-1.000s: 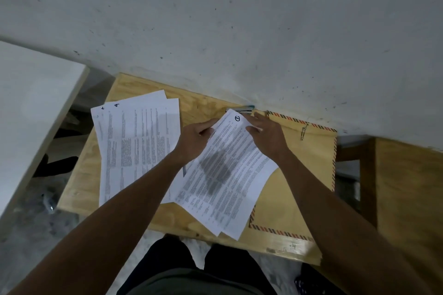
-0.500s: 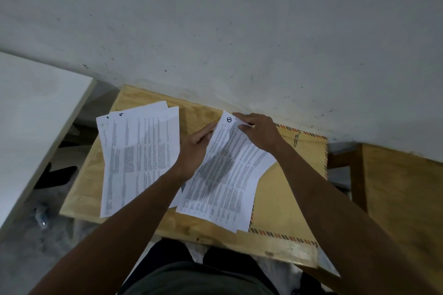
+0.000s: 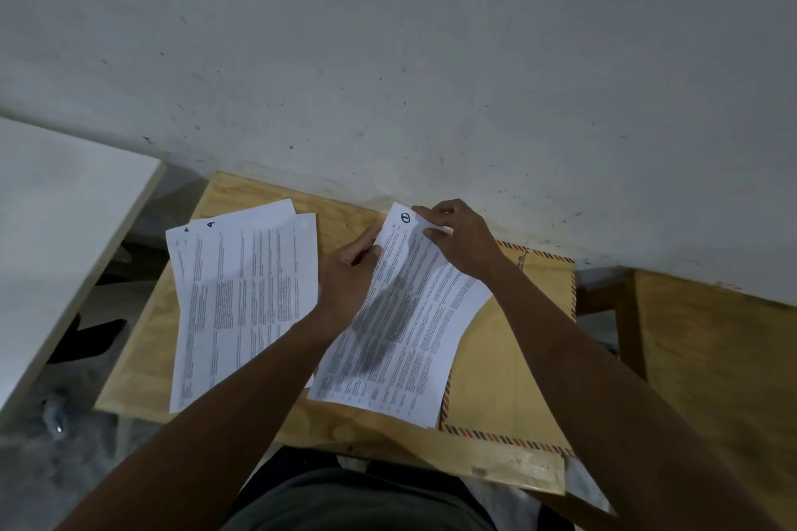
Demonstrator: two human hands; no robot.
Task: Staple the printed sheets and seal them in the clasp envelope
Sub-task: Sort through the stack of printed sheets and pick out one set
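Observation:
On a small wooden table [image 3: 142, 362] I hold a printed sheet marked 1 [image 3: 401, 319], with more sheets under it. My left hand [image 3: 349, 278] grips its left edge near the top. My right hand [image 3: 461, 244] pinches its top right corner. The sheet lies partly over a brown clasp envelope [image 3: 509, 366] with a striped border and a metal clasp [image 3: 522, 260] near its top. A second pile of printed sheets [image 3: 241, 297], one marked 4, lies fanned on the left of the table. No stapler is in view.
A grey wall [image 3: 388, 56] rises right behind the table. A white board [image 3: 56, 237] stands at the left, and another wooden surface [image 3: 711, 358] at the right. My lap is below the table's front edge.
The view has shifted, so the table sits lower in frame. My right hand has moved up to the top right corner of sheet 1. Both hands keep their hold.

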